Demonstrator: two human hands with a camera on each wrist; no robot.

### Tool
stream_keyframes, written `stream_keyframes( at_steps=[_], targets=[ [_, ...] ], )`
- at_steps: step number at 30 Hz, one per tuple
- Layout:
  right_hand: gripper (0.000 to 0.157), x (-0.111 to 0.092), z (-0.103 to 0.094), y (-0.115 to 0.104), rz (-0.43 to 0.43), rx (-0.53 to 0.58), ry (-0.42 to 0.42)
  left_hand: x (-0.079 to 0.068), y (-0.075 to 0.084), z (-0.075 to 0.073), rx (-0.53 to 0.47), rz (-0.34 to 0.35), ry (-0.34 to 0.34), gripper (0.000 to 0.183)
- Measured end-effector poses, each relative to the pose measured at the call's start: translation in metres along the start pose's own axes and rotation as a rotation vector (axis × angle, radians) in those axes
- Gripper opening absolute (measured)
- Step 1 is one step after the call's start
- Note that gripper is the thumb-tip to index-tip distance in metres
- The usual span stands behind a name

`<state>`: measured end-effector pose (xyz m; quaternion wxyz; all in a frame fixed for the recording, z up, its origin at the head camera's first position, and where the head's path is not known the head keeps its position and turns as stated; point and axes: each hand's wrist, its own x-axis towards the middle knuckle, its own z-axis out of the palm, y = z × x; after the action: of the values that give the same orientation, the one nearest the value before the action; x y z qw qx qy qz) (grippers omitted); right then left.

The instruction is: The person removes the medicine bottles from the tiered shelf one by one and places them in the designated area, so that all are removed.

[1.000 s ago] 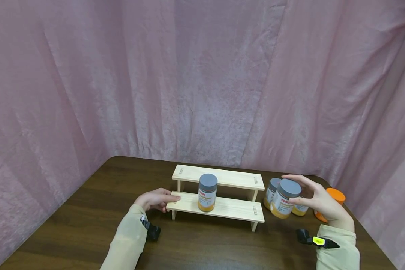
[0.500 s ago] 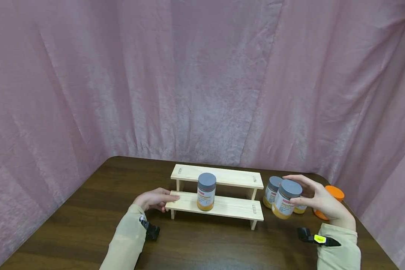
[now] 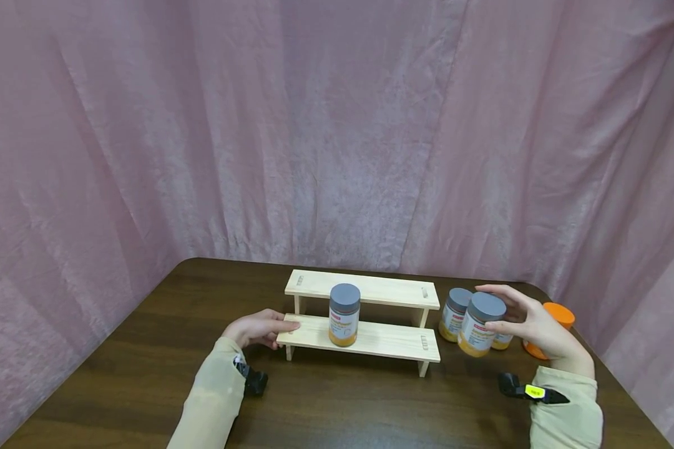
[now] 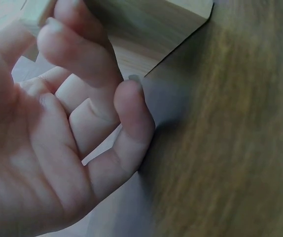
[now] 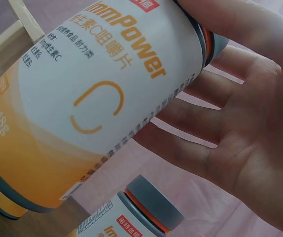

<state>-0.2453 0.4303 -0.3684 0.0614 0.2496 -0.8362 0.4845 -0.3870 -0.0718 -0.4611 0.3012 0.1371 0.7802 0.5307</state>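
My left hand pinches the left end of a two-tier wooden shelf's lower board, thumb on top. In the left wrist view its fingers curl beside the wood. A vitamin C tablet bottle with a grey lid stands upright on that board, left of its middle. To the right of the shelf, my right hand holds a similar bottle, slightly tilted, around its upper part near the lid. Its "ImmPower" label fills much of the right wrist view.
Behind the held bottle stand another grey-lidded bottle and a partly hidden one. An orange-lidded container sits farther right, partly behind my right hand. The upper board rises behind the lower one. A pink curtain hangs behind the dark wooden table.
My right hand and its bottle have shifted slightly to the right. The left hand keeps its place on the shelf. The head view has tilted a little.
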Motion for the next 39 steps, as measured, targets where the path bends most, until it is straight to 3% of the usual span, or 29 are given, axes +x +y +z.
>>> stream_keyframes(
  at_steps=[17,25,32,39],
  targets=[
    [0.061,-0.001,-0.002,0.007,0.028,0.014,0.035,0.004,-0.008,-0.006,0.015,0.093,-0.078,0.043],
    [0.060,0.000,0.000,0.012,0.043,0.015,-0.009,0.003,-0.007,-0.006,0.021,0.097,-0.086,0.043],
    [0.058,-0.001,0.002,0.022,0.081,-0.047,-0.032,0.000,-0.006,-0.006,0.034,0.098,-0.094,0.042],
    [0.058,0.003,0.006,0.028,0.111,-0.042,-0.105,0.000,-0.004,-0.006,0.002,0.058,-0.090,0.037]
  ],
)
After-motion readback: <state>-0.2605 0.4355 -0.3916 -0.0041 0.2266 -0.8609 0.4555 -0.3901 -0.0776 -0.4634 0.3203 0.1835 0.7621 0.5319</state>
